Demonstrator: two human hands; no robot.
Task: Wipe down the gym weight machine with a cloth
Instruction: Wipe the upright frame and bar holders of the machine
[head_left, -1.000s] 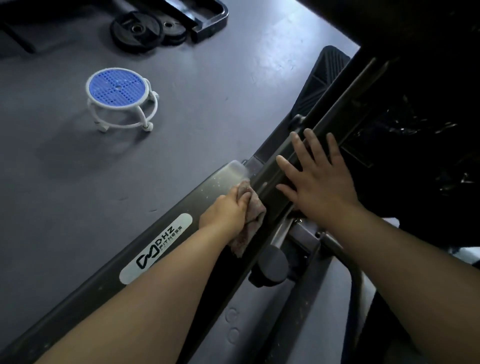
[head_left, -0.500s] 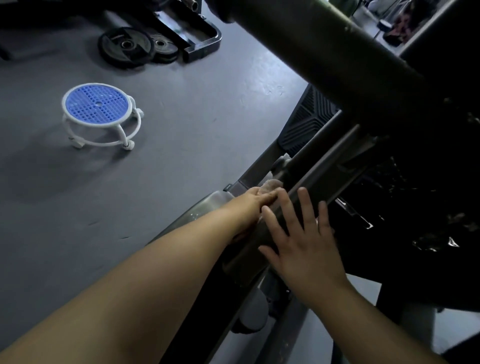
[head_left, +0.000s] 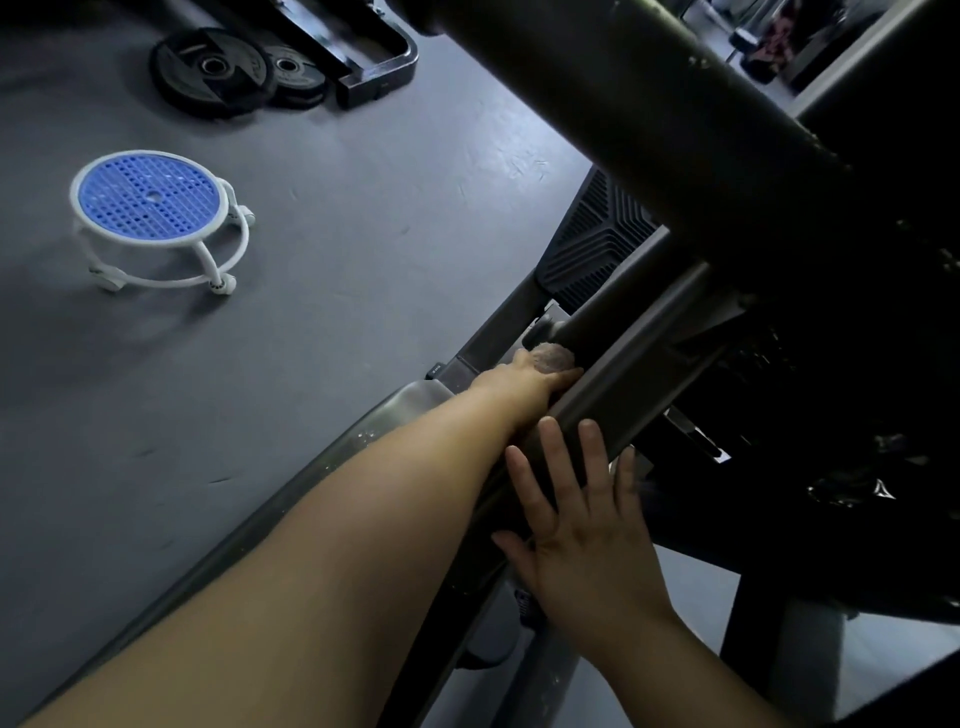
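The weight machine's grey frame rail (head_left: 631, 364) runs diagonally from bottom left to upper right. My left hand (head_left: 524, 382) reaches far along it and grips a small brownish cloth (head_left: 553, 357), which is pressed against the rail near a bracket. My right hand (head_left: 582, 530) lies flat on the rail closer to me, fingers straight and spread. A thick dark padded bar (head_left: 649, 109) of the machine crosses overhead.
A low blue-topped white stool on casters (head_left: 156, 218) stands on the grey floor to the left. Two black weight plates (head_left: 218, 70) and a black steel frame base (head_left: 363, 57) lie at the top. A ribbed black footplate (head_left: 597, 244) sits beside the rail.
My left hand has slid the cloth farther up the rail, away from me. The right hand has stayed flat on the rail, while the view has tilted up and the overhead bar has come in.
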